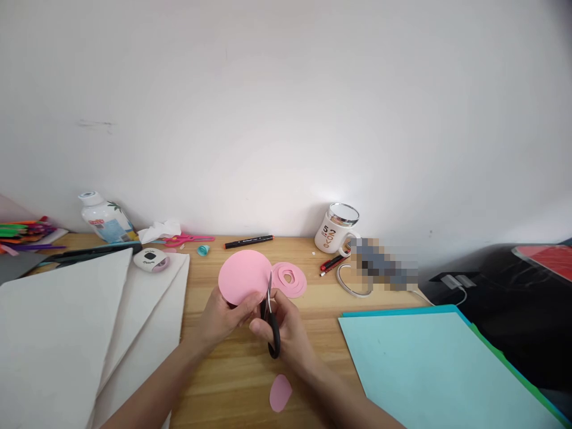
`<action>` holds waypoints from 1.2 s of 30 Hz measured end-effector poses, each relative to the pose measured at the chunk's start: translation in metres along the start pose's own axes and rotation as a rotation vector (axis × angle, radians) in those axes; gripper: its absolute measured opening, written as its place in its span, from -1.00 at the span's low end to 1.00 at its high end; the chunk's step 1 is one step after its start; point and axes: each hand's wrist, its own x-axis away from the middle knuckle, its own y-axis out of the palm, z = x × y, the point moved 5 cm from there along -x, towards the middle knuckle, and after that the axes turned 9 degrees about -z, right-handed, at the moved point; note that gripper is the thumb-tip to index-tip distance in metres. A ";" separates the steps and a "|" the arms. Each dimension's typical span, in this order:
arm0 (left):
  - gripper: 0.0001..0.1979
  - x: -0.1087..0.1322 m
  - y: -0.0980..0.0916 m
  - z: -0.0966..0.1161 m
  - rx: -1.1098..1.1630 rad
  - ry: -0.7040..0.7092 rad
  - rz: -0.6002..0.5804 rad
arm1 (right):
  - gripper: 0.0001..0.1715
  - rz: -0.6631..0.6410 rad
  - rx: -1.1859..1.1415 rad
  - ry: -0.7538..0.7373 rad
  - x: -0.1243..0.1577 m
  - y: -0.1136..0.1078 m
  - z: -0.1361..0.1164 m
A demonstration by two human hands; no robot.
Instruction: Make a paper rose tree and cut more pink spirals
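Note:
A round piece of pink paper [245,274] is pinched in my left hand [226,319], thumb on top near its lower edge. My right hand [286,330] grips black-handled scissors [273,333], fingers in the loops. Their blades point up and away from me, at the right edge of the pink circle. Just behind lies a pink spiral-cut paper [295,289] on the wooden table. Closer to me rests a small pink paper scrap [280,393].
White sheets [58,333] cover the left side, with a white oval gadget [152,260] on them. Along the wall are a bottle [107,217], pink scissors [183,239], a black marker [249,242] and a mug [335,229]. Light-blue sheets [429,363] lie right.

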 end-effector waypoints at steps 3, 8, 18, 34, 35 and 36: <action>-0.71 -0.001 0.002 0.000 0.023 0.002 -0.037 | -0.53 0.002 -0.015 -0.015 -0.001 0.000 -0.003; -0.71 -0.001 0.002 0.000 0.023 -0.006 -0.042 | -0.52 -0.005 -0.023 -0.018 -0.001 0.001 -0.003; -0.61 -0.001 0.000 0.002 -0.016 -0.002 -0.051 | -0.52 0.015 0.020 -0.009 -0.002 0.001 -0.004; -0.49 -0.002 0.001 0.002 -0.010 0.040 -0.088 | -0.52 0.025 0.060 0.069 0.000 -0.004 0.007; -0.49 -0.002 0.002 0.002 0.005 0.038 -0.100 | -0.53 0.026 0.055 0.065 0.001 -0.003 0.007; -0.50 -0.002 0.003 0.002 0.018 0.030 -0.107 | -0.53 0.026 0.050 0.062 0.001 -0.003 0.007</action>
